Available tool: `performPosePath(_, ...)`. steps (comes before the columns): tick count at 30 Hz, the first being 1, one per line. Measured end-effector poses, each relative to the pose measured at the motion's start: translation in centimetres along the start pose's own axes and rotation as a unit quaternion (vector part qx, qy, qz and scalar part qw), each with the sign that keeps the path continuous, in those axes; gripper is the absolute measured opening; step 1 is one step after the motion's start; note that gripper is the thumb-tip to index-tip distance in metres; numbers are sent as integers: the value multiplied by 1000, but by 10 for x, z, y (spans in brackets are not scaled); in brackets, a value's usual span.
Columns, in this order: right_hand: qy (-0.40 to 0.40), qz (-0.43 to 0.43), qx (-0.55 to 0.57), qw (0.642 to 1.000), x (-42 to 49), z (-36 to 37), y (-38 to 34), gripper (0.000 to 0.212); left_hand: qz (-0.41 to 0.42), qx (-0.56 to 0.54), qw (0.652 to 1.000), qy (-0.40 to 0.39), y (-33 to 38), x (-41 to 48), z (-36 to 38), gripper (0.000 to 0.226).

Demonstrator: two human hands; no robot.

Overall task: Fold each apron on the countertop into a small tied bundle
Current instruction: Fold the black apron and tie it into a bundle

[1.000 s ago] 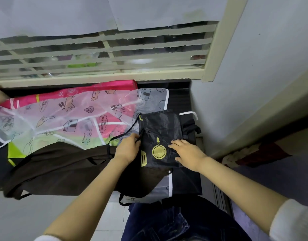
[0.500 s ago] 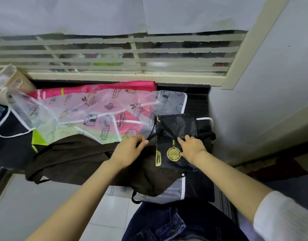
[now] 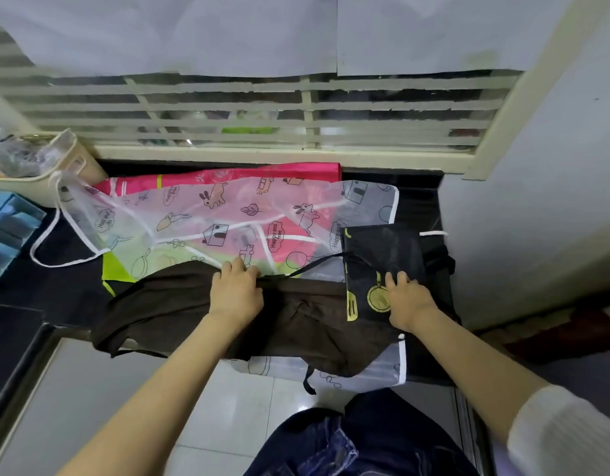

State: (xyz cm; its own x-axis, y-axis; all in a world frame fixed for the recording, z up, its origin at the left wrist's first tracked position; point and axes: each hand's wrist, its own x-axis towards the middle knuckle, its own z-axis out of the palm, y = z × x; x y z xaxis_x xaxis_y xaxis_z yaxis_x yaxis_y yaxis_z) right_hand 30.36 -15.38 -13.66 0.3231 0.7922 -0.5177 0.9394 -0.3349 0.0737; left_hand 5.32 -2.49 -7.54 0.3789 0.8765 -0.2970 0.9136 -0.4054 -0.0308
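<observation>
Head view, looking down at the bench.

- Right hand [image 3: 405,300]: fingers nearly straight, laid flat on the folded black apron [image 3: 382,255], pinning it. It grips nothing.
- Left hand [image 3: 236,293]: fingers curled at the near end of the black tie [image 3: 314,266]. I read this as a pinch on the tie, though the contact is hidden under my knuckles. The same hand rests on the brown apron [image 3: 166,304].
- The black apron sits at the right end of the countertop [image 3: 420,187], overlapping the brown one.

Risks as I judge them:
- The black fabric looks slick. If I pull the tie harder than my flat hand can hold, the fold may slide or spring open.
- The tie crosses the brown apron, so wrapping it could snag that cloth into the bundle.
- The brown apron hangs over the front edge. A tug from my left hand could send it to the floor.

Around:
- The translucent printed apron [image 3: 200,214] lies spread over a pink apron [image 3: 262,173], both still unfolded behind my hands.
- A cream basket [image 3: 21,182] and a blue box [image 3: 8,221] stand at far left, well apart.
- The layered cloth leaves little bare surface for tying.
</observation>
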Motion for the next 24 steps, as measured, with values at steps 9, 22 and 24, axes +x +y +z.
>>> performPosePath(9,88,-35,292,952,-28,26,27,50,284,-98,954,-15,77,-13,41,56)
performPosePath(22,79,19,124,989,-35,52,85,15,297,-64,947,-101,157,-22,78,57)
performPosePath(24,40,0,97,994,-32,47,88,15,288,-49,954,-74,161,-23,78,52)
